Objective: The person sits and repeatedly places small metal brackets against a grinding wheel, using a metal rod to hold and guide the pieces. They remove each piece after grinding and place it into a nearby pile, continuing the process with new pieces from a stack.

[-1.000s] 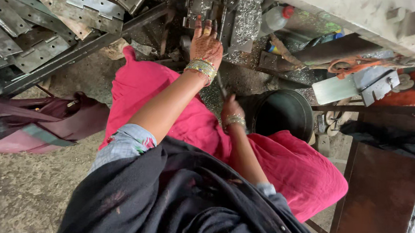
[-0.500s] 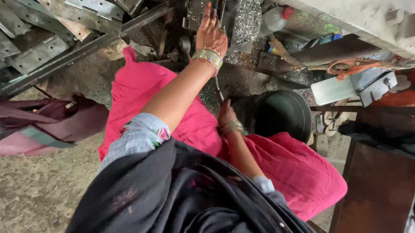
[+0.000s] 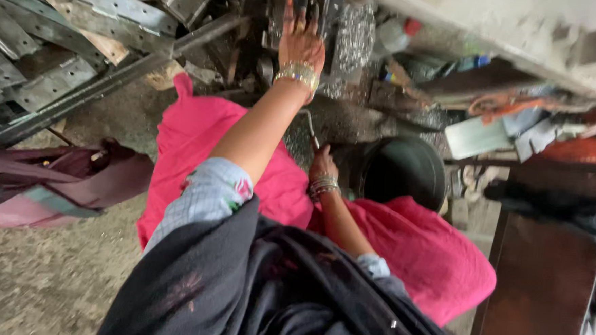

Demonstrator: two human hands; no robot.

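Grey metal machine parts (image 3: 306,11) at the top of the view take the left hand (image 3: 301,42), which lies flat against them with its fingers spread apart and grips nothing. Lower down, beside the dark round bucket (image 3: 403,169) and above the pink cloth (image 3: 244,158) over the lap, the right hand (image 3: 322,165) is clamped on a thin metal rod (image 3: 310,127) that rises from its fist. Perforated metal brackets (image 3: 82,13) lie heaped at upper left.

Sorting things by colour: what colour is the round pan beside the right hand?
Dark green, nearly black, in the head view: the pan.
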